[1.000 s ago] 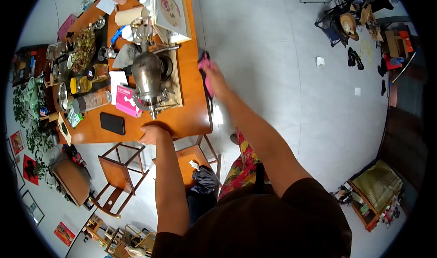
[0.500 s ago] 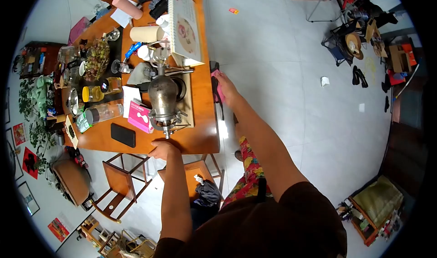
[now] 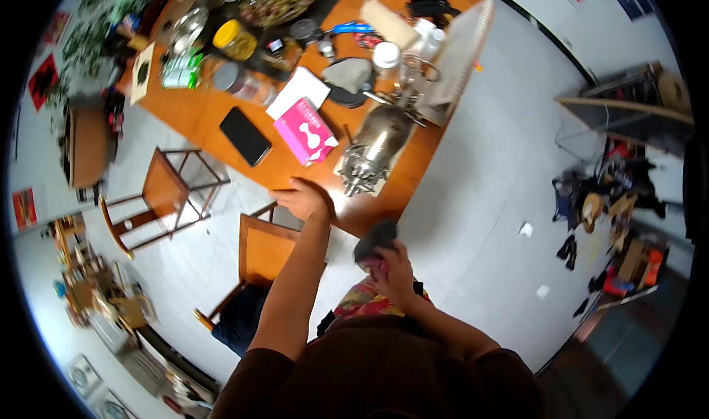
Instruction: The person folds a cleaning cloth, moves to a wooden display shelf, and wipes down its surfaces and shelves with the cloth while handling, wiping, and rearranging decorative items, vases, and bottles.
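Observation:
My left hand rests on the near edge of the wooden table, its fingers stretched out and holding nothing. In front of my body, just off the table's corner, my right hand is closed around a soft-looking dark grey and pink item; blur hides its exact kind. On the table near that corner lies a shiny rounded metal apparatus with fittings at its near end. Left of it are a pink box and a black phone.
Farther back on the table are a yellow-lidded jar, a clear bottle, a white-lidded jar and a spiral-bound desk calendar. Wooden chairs stand close to the near edge. A folding board is at the right.
My right hand has drawn back from the table's right side toward my body, bringing the pink and grey item. My left hand stays at the table edge. The view has turned.

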Demonstrator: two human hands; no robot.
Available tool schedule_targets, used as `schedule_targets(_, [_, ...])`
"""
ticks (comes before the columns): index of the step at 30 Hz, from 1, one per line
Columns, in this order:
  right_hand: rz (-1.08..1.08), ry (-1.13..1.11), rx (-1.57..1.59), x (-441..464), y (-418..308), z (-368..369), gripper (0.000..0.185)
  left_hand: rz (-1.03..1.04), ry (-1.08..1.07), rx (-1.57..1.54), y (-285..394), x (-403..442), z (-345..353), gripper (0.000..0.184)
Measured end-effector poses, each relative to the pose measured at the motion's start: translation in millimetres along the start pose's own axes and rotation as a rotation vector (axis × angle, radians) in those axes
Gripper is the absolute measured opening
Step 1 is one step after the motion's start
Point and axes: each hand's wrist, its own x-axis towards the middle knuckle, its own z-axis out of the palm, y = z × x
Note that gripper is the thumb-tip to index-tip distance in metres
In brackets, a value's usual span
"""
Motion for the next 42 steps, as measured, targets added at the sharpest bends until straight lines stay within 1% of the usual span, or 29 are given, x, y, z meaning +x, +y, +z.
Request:
schedule_targets(1, [-0.171, -0.049, -0.026, 0.5, -8.2, -1.8, 0.036, 0.055, -0.04, -0.085, 0.6, -2.2, -8.7, 0.079])
schedule_targets(2, [-0.237, -0.207, -0.033, 4.5, -14.2, -5.0, 0.039, 0.1, -0.072, -0.163, -11.1, 2.9, -8.5, 0.081])
schedule_targets(3, [-0.336, -0.227, -0.155, 13.7, -18.6, -0.3, 0.039, 0.148, -0.104, -0.242, -27.3, 7.4, -2.5, 0.082])
schedule_targets(4, [-0.435, -0.242, -0.277, 25.6, -25.4, 8.6, 0.039, 0.084, -0.247, -0.527, -34.0, 16.0, -5.9, 0.08])
schedule_targets(5, [-0.535, -0.254, -0.397, 38.1, -30.5, 15.3, 0.04, -0.034, -0.36, -0.669, -46.6, 22.5, -14.5, 0.077])
schedule_targets(7, [-0.687, -0.363, -0.615, 70.9, -17.0, 36.7, 0.039, -0.264, -0.581, -0.965, -47.2, 28.9, -60.0, 0.072])
schedule_targets(8, [-0.746, -0.355, -0.606, 77.7, -6.7, 53.4, 0.04, -0.296, -0.557, -0.963, -62.6, 36.2, -66.6, 0.068])
schedule_targets(9, [-0.817, -0.402, -0.66, 86.4, -8.9, 69.1, 0.039, -0.306, -0.52, -0.965, -78.4, 41.9, -74.9, 0.066])
schedule_targets(11, [-0.912, -0.41, -0.754, 108.6, -31.7, 97.1, 0.039, -0.315, -0.53, -0.978, -112.1, 45.4, -94.0, 0.065])
schedule_targets(12, [-0.958, -0.393, -0.839, 117.4, -39.6, 117.9, 0.038, -0.362, -0.487, -0.988, -122.1, 43.1, -106.0, 0.066])
schedule_targets(13, [-1.007, -0.403, -0.923, 127.8, -48.0, 138.0, 0.039, -0.418, -0.496, -0.984, -134.0, 39.4, -110.5, 0.065])
schedule_targets(15, [-1.145, -0.318, -1.131, 146.8, -63.0, 184.8, 0.041, -0.52, -0.521, -0.978, -162.7, 30.0, -124.9, 0.065])
schedule_targets(16, [-1.163, -0.307, -1.161, 156.0, -78.0, 199.1, 0.043, -0.533, -0.485, -1.0, -184.7, 23.7, -118.5, 0.063])
schedule_targets(17, [-1.182, -0.261, -1.215, 164.6, -80.6, 218.3, 0.044, -0.579, -0.501, -1.019, -200.9, 21.2, -122.4, 0.063])
schedule_targets(18, [-1.212, -0.284, -1.266, 171.4, -88.8, 228.6, 0.045, -0.59, -0.496, -1.028, -218.4, 16.4, -126.2, 0.063])
schedule_targets(20, [-1.288, -0.336, -1.373, 172.1, -93.4, 229.7, 0.046, -0.601, -0.48, -1.038, -246.0, 7.3, -141.4, 0.062])
schedule_targets(22, [-1.371, -0.387, -1.486, 164.7, -84.3, 218.4, 0.048, -0.622, -0.447, -1.033, -281.0, 4.0, -151.7, 0.056])
schedule_targets(23, [-1.395, -0.485, -1.576, 155.4, -77.2, 203.6, 0.05, -0.622, -0.438, -1.043, -303.3, 2.7, -153.5, 0.054])
schedule_targets(24, [-1.414, -0.583, -1.667, 140.6, -72.1, 184.2, 0.051, -0.676, -0.426, -1.044, -318.7, 3.7, -160.2, 0.051])
schedule_targets(25, [-1.365, -0.808, -1.787, 122.8, -75.0, 163.4, 0.052, -0.68, -0.409, -1.049, -332.4, 2.5, -167.3, 0.048])
schedule_targets(26, [-1.395, -0.777, -1.906, 109.6, -49.8, 151.5, 0.048, -0.701, -0.392, -1.049, -343.4, 3.4, -174.5, 0.046])
schedule_targets(28, [-1.43, -0.798, -1.911, 89.6, -21.0, 121.1, 0.047, -0.74, -0.358, -1.068, -354.2, 3.1, -191.0, 0.042])
schedule_targets(31, [-1.379, -0.876, -1.844, 91.7, -26.2, 114.8, 0.047, -0.766, -0.36, -1.043, -364.7, 4.0, -194.4, 0.04])
schedule_targets(35, [-1.427, -0.692, -1.727, 135.8, -48.9, 177.6, 0.04, -0.725, -0.464, -1.085, -342.0, 1.2, -188.8, 0.037])
schedule_targets(37, [-1.417, -0.567, -1.571, 157.2, -63.9, 212.1, 0.031, -0.69, -0.55, -1.087, -327.1, 1.9, -178.2, 0.042])
schedule_targets(39, [-1.17, -0.656, -1.324, 159.6, -101.1, 233.3, 0.024, -0.672, -0.622, -1.076, -299.8, 9.4, -169.7, 0.045])
schedule_targets(40, [-1.064, -0.646, -1.132, 155.3, -108.3, 239.2, 0.023, -0.675, -0.658, -1.094, -278.8, 14.2, -172.5, 0.055])
schedule_targets(41, [-0.959, -0.626, -0.943, 150.9, -116.2, 244.4, 0.021, -0.672, -0.656, -1.137, -254.3, 20.3, -178.2, 0.055])
schedule_targets(42, [-0.839, -0.702, -0.746, 142.5, -130.8, 243.4, 0.022, -0.669, -0.651, -1.182, -227.4, 27.1, -184.4, 0.056])
